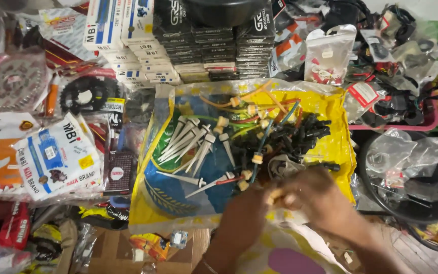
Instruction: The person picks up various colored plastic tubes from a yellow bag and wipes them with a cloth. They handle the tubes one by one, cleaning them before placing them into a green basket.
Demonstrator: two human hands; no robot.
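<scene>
Your two hands meet over the near edge of the yellow sack (pixel 330 147), pinching a small cream plug (pixel 276 194): left hand (pixel 247 213) and right hand (pixel 320 200) both closed on it, though blur hides the exact grip. On the sack's centre lie grey tapered pins (pixel 188 144); toward its right, black connectors (pixel 305 134). Sorting appears underway; next, a steady pull or placement.

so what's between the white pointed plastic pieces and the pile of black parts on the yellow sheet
In the head view, coloured wires with small cream caps lie between the white pieces and the black parts.
</scene>
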